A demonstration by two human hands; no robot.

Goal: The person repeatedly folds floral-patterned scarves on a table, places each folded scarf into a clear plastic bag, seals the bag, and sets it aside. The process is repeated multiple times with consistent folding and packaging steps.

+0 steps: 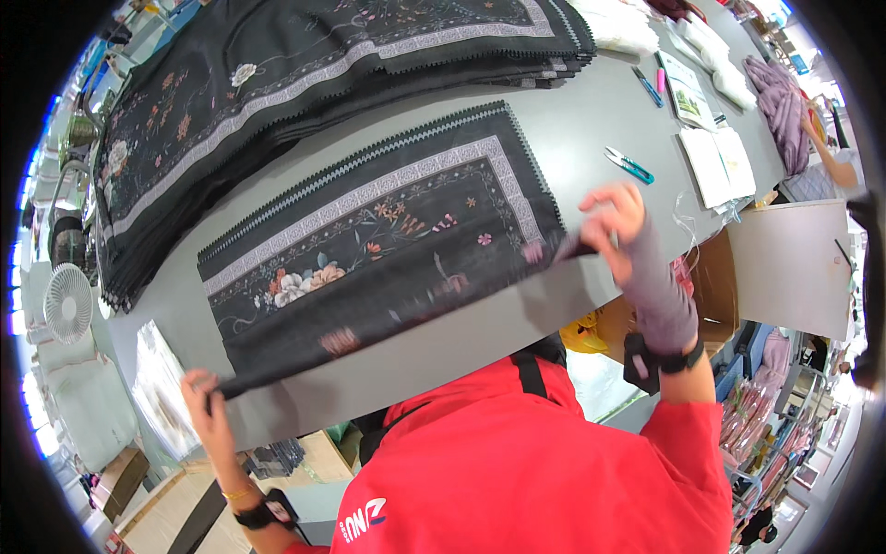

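Observation:
A black floral scarf (369, 235) with a pale patterned border and zigzag edges lies folded on the grey table (369, 367). Its near edge is raised a little off the tabletop and stretched between both hands. My left hand (207, 415) pinches the near left corner, close to the table's front edge. At the near right corner, my right hand (616, 226) has thumb and fingers closed on the cloth. The fabric between them is slightly blurred. Behind it rests a thick stack of similar black floral scarves (277, 69), filling the far left of the table.
Teal thread snips (631, 166), a pen (648, 88) and a pink marker (660, 81) lie to the right, near white paper (718, 166). Clear plastic bags (159, 388) sit at the left edge. A small white fan (68, 303) stands beyond. Another person (831, 171) handles purple cloth (781, 106).

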